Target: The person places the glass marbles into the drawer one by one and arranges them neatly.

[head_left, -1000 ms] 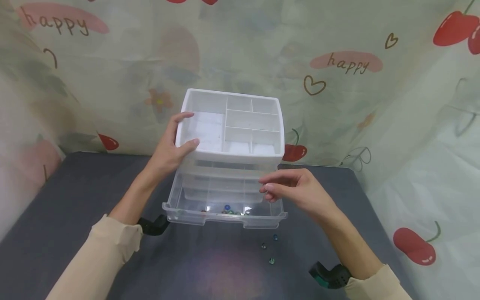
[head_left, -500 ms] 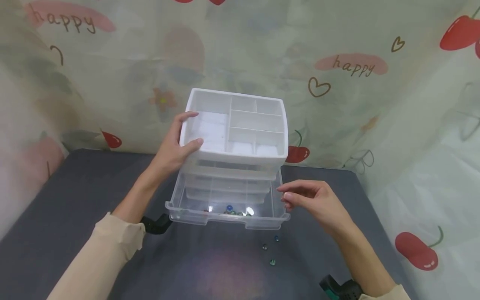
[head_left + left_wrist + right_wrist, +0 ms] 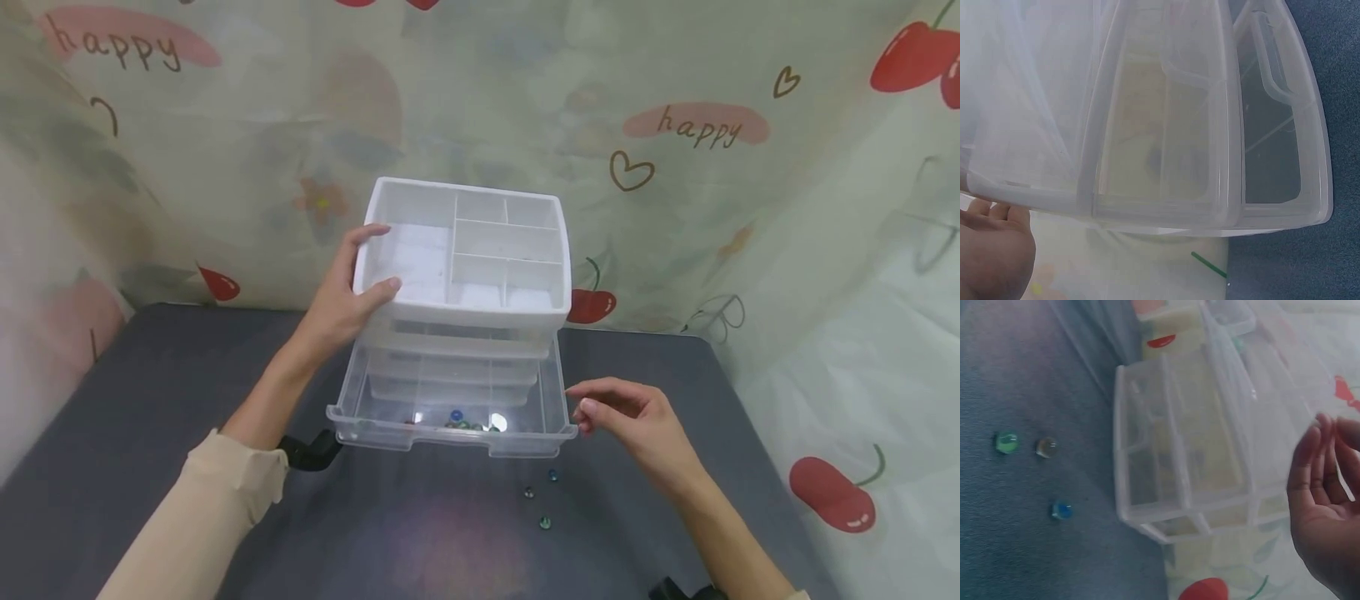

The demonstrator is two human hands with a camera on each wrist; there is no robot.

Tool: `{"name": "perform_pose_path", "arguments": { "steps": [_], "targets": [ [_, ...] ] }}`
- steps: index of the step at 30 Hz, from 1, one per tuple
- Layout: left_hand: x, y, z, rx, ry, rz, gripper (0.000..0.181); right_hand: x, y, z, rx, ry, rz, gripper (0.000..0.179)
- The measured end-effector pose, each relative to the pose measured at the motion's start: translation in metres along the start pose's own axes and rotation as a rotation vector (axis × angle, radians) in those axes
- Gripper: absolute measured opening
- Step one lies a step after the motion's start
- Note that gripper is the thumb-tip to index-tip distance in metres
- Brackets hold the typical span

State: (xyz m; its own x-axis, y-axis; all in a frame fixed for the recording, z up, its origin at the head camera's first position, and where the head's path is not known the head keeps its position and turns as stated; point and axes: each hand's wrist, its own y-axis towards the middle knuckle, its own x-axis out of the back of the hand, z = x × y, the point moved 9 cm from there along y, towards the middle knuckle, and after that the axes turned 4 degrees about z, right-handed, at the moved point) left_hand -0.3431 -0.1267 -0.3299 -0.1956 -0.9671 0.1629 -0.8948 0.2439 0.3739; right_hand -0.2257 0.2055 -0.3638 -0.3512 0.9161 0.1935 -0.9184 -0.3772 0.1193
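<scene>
A small drawer organizer stands on the dark table, with a white compartmented top tray and clear drawers below. My left hand grips the tray's left side, thumb and a finger over its rim. The lowest drawer is pulled out. Several glass marbles, including a blue marble, lie inside near its front. My right hand is just right of that drawer, its fingers loosely bent; the right wrist view shows nothing between them. Three marbles lie on the table: green, clear and blue.
The dark table extends in front of the organizer and to both sides. Behind it hangs a patterned cloth with cherries and lettering, which also covers the sides.
My right hand has moved right and down, from over the drawer's right part to beside it. The left hand keeps its grip; the drawer and the three table marbles stay put.
</scene>
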Motion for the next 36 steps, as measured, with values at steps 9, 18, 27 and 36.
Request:
{"name": "perform_pose_path", "arguments": {
  "steps": [9, 18, 27, 36],
  "targets": [
    [0.0, -0.001, 0.0, 0.007, -0.005, -0.002, 0.063, 0.005, -0.012, -0.035, -0.039, 0.0, -0.058, 0.021],
    [-0.001, 0.0, 0.001, 0.004, -0.001, 0.001, 0.063, 0.0, -0.018, -0.074, -0.089, 0.021, -0.062, 0.019],
    [0.0, 0.0, 0.001, 0.001, 0.01, 0.002, 0.063, -0.006, -0.023, -0.113, -0.252, 0.013, -0.011, 0.027],
    [0.0, 0.0, 0.0, -0.001, 0.005, 0.003, 0.063, -0.009, -0.025, -0.132, -0.282, -0.065, 0.059, 0.027]
  ]
}}
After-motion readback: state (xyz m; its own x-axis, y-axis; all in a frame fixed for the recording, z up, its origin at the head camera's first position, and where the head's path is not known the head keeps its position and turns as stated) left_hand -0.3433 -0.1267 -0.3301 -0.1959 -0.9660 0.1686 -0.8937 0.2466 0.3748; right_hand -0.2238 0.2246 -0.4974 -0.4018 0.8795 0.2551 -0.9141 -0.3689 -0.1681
